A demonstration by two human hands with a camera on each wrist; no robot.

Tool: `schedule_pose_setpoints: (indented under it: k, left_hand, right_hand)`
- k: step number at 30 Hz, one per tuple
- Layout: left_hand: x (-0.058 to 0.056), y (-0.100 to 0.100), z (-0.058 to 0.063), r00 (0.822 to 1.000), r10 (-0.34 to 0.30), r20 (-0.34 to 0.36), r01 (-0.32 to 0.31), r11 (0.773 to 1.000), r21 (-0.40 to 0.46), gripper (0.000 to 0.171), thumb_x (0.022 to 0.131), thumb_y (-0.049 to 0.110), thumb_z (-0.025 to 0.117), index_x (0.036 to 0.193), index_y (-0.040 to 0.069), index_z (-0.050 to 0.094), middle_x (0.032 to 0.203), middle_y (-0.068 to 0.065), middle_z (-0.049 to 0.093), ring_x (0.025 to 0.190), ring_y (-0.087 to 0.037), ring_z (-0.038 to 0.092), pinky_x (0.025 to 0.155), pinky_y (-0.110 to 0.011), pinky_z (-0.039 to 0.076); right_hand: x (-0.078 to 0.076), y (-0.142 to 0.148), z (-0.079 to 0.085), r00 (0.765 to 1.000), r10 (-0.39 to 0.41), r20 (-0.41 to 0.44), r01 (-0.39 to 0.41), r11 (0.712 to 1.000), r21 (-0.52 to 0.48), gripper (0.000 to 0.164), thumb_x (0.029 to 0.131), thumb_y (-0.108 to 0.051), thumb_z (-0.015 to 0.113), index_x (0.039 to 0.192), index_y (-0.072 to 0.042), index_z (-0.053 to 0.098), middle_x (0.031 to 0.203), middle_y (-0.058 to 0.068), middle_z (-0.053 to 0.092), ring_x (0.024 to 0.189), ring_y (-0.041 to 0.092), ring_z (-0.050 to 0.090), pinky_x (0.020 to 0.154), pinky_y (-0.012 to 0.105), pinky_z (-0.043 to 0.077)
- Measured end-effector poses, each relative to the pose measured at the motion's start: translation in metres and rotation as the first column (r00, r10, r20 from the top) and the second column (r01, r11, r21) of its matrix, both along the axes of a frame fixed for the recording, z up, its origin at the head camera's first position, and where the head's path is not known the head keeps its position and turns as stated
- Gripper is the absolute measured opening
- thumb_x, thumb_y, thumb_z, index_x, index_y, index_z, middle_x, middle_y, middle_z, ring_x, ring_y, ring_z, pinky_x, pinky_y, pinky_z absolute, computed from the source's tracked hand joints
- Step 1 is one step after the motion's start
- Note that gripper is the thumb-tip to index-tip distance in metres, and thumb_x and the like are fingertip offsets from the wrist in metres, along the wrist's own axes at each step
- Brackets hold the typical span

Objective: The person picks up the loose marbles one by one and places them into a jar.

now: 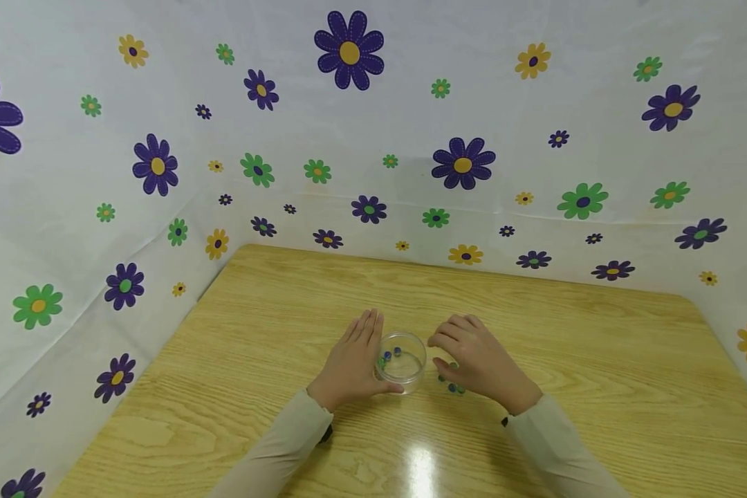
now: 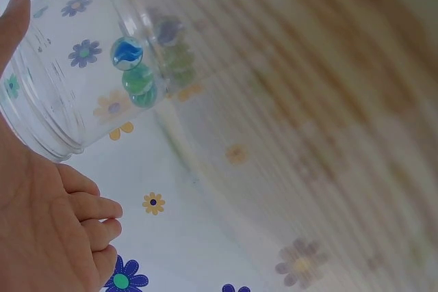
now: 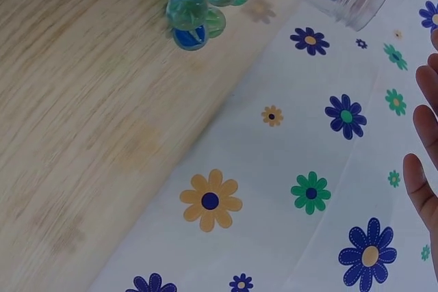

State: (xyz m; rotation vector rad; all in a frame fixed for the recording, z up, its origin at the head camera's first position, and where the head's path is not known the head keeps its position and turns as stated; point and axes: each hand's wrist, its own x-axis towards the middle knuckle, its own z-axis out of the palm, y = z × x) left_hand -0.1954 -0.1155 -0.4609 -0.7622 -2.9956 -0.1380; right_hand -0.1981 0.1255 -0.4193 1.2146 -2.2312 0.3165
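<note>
Fingers of the left hand [image 1: 356, 361] lie straight along the clear jar [image 1: 420, 373] at its nine o'clock, thumb near seven, I guess so it won't slide. The right hand [image 1: 474, 356] is at three o'clock, its fingers softly bent, with a gap to the thumb; I see nothing in them. Loose marbles [image 1: 452, 387] sit partly under that hand, just past three from the jar, maybe close for easy reaching. More marbles [image 1: 387, 356] lie inside the jar, near ten. The jar stands upright on a wooden table [image 1: 573, 339], and a flowery sheet [image 1: 404, 131] hangs behind it, at twelve.
</note>
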Motion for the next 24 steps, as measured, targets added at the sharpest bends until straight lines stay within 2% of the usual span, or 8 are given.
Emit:
schedule_pose_setpoints:
  k: [13, 20, 24]
  left_hand:
    - [0.001, 0.000, 0.002, 1.000, 0.005, 0.002, -0.005, 1.000, -0.012, 0.121, 0.071, 0.076, 0.058, 0.148, -0.007, 0.014, 0.155, -0.023, 0.016, 0.146, -0.031, 0.014, 0.119, -0.042, 0.018]
    - [0.001, -0.002, -0.001, 1.000, -0.024, -0.018, 0.024, 0.999, 0.033, 0.121, 0.072, 0.079, 0.052, 0.147, -0.008, 0.014, 0.154, -0.025, 0.018, 0.146, -0.033, 0.014, 0.120, -0.042, 0.015]
    - [0.001, -0.001, 0.000, 1.000, -0.018, -0.011, 0.019, 0.999, 0.027, 0.121, 0.072, 0.078, 0.054, 0.148, -0.008, 0.013, 0.155, -0.024, 0.017, 0.146, -0.032, 0.013, 0.120, -0.042, 0.015]
  right_hand:
    - [0.006, 0.018, -0.007, 1.000, -0.005, -0.006, 0.005, 1.000, -0.018, 0.027, 0.063, -0.013, 0.083, 0.083, -0.014, 0.065, 0.082, -0.004, 0.065, 0.079, 0.013, 0.055, 0.068, 0.030, 0.043]
    - [0.009, 0.028, -0.011, 1.000, -0.010, -0.019, 0.009, 1.000, -0.018, 0.028, 0.061, -0.012, 0.082, 0.083, -0.014, 0.065, 0.081, -0.003, 0.065, 0.079, 0.014, 0.055, 0.067, 0.030, 0.044]
    - [0.011, 0.035, -0.014, 0.999, -0.032, 0.001, 0.032, 0.999, -0.009, 0.029, 0.061, -0.014, 0.083, 0.084, -0.013, 0.066, 0.083, -0.003, 0.065, 0.080, 0.014, 0.056, 0.068, 0.031, 0.045]
